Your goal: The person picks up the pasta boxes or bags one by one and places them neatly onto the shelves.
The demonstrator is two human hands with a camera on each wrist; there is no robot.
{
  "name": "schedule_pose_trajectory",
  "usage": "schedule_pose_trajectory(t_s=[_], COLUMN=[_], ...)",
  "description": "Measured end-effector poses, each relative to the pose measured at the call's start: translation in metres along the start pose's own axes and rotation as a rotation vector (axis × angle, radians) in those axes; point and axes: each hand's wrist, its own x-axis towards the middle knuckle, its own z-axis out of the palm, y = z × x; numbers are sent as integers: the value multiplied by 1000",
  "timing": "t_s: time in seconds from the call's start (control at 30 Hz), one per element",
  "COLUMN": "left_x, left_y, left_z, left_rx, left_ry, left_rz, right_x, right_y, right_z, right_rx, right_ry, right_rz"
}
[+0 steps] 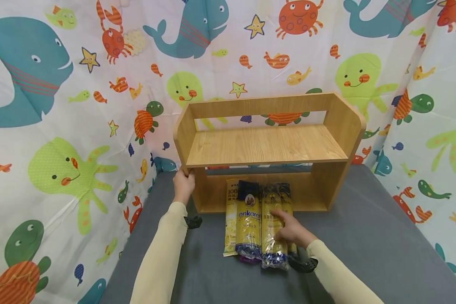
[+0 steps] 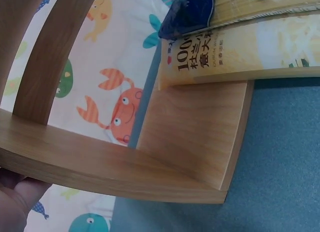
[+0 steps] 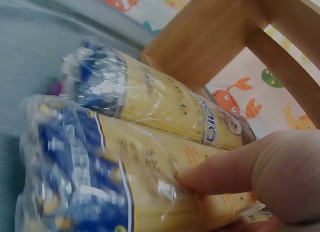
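Note:
A two-tier wooden shelf (image 1: 266,145) stands at the back of the grey table. My left hand (image 1: 184,185) grips its left side panel, the fingers partly hidden by the wood. Several yellow packets of spaghetti lie side by side, their far ends on the lower tier. My right hand (image 1: 293,230) holds a clear-wrapped spaghetti packet (image 1: 270,230) with blue ends, the thumb pressing its top in the right wrist view. Left of it lie a blue-ended packet (image 1: 248,226) and a paler packet (image 1: 231,219). Another packet (image 1: 286,198) is partly hidden at the right.
Something purple (image 1: 248,259) peeks out under the packets' near ends. The grey tabletop (image 1: 213,278) extends to both sides of the shelf. A curtain (image 1: 129,33) printed with sea animals surrounds the table at the back and sides.

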Motion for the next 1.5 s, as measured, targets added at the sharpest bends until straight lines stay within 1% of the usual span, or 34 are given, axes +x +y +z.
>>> schedule_pose_trajectory(t_s=[0.13,0.23,0.33,0.43,0.53,0.67,0.73,0.9,1.0,1.07,1.2,1.27,1.37,1.5], left_x=[0,0,-1,-1,-1,-1,-1,0,0,0,0,1,-1,-4], left_y=[0,-1,-1,-1,-1,-2,-3,-2,-1,-2,-4,-5,-3,1], left_z=[1,1,1,1,1,2,2,2,1,-1,-3,-3,-2,0], left_rx=[8,11,12,16,22,23,23,22,20,30,54,56,49,33], left_ry=[0,0,3,11,22,19,12,9,9,13,21,28,28,11], left_rz=[-1,-2,1,14,23,21,19,16,19,24,32,37,40,16], right_x=[-13,-24,-35,-44,-52,-65,-72,-86,-91,-92,-88,-83,-70,-50], right_y=[6,5,2,-9,-27,-62,-80,-126,-151,-168,-197,-208,-222,-234], right_z=[0,-2,-3,-3,-1,1,3,7,9,10,15,20,28,36], right_rx=[98,177,255,308,308,274,292,391,408,400,379,367,362,370], right_ry=[-43,-101,-155,-208,-263,-340,-391,-546,-606,-621,-602,-571,-502,-399], right_rz=[-1,-4,-14,-24,-51,-94,-101,-110,-123,-145,-189,-206,-202,-168])
